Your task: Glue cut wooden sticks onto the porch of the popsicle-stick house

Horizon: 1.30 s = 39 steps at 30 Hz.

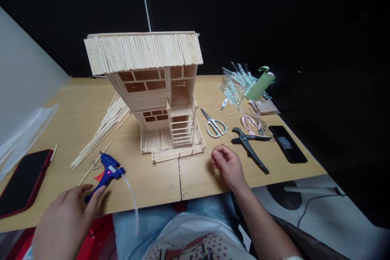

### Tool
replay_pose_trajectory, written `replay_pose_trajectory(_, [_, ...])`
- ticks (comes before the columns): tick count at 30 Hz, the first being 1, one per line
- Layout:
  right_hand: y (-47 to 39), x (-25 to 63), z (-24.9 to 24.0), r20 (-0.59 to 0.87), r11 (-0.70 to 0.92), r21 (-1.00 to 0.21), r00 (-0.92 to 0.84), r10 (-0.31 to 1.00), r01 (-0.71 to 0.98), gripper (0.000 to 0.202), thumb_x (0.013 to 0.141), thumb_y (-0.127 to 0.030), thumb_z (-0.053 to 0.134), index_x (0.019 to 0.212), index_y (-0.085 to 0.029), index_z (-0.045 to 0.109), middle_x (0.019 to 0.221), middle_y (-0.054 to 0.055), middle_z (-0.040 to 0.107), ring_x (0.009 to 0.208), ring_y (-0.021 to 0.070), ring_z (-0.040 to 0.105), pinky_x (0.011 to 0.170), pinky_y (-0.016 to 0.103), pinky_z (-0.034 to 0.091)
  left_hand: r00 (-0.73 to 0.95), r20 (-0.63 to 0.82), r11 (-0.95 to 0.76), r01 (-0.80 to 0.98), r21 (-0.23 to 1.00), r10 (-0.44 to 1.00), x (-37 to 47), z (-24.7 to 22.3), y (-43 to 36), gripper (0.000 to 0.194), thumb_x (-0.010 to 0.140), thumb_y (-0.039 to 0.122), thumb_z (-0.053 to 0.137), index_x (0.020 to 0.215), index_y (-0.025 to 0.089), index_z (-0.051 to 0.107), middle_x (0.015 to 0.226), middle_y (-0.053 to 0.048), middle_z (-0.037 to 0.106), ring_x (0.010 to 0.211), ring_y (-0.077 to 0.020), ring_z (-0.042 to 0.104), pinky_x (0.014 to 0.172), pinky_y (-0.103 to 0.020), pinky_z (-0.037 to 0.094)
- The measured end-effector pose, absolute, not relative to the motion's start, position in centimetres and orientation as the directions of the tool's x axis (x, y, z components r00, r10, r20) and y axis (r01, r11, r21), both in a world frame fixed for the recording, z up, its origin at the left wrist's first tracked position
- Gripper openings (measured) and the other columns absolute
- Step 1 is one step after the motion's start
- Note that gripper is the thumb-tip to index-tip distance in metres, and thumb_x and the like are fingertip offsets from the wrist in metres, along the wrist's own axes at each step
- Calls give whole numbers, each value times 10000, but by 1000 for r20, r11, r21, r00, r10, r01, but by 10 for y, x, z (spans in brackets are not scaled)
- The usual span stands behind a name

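Observation:
A wooden stick house (161, 101) with a slatted roof, steps and a fenced deck stands upright on the table. A blue glue gun (110, 170) with a small red light lies left of it, a clear glue stick trailing from its back. My left hand (68, 215) is at its handle, thumb and index finger apart on either side of the handle's end. Near the deck's right corner, my right hand (227, 164) is closed, its fingers curled against the thumb; anything inside is hidden.
Loose sticks (105, 130) lie left of the house. To its right are scissors (215, 125), dark cutters (248, 146), a pink-handled tool (251, 122), a phone (288, 144), plastic-wrapped items (236, 83) and a green cylinder (258, 85). Another phone (22, 183) is at the left edge.

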State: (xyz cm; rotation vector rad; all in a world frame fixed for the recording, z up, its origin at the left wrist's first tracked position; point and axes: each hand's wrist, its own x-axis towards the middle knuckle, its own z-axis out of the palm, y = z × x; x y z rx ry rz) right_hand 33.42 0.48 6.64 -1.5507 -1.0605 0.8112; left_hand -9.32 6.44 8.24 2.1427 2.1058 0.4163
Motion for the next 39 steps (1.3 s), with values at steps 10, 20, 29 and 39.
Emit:
replay_pose_trajectory(10, [30,341,36,141,-96,-776,320,937,623,409,778,-294,782,1154,-189,660,1070,114,693,975,294,619,927,452,496,265,280,-354,870,343,923,-19,73,77,456,913,567,578,1157,184,630,1105,-131,720,1030,-322,680,928,-459,532])
replay_pose_trajectory(20, [42,335,23,279,35,-650,195,940,760,480,847,-359,752,1257,-139,635,1129,165,711,1072,351,604,961,515,490,256,117,-281,874,396,960,29,56,111,769,801,336,769,1450,102,430,1293,-228,670,1220,-400,632,1028,-529,505])
replay_pose_trajectory(29, [43,337,13,292,37,-621,187,938,783,510,888,-471,698,1269,-137,648,1064,146,733,1022,330,634,920,468,504,290,44,-258,758,599,956,28,59,112,960,714,204,823,1550,203,349,1492,-174,551,1378,-351,524,1160,-516,420])
replay_pose_trajectory(39, [52,344,27,203,46,-649,114,973,759,293,894,-314,642,1129,-152,706,963,116,703,940,296,636,879,432,514,352,5,-272,714,645,936,11,63,129,719,795,102,618,1487,197,446,1437,-130,624,1293,-276,615,1130,-467,470])
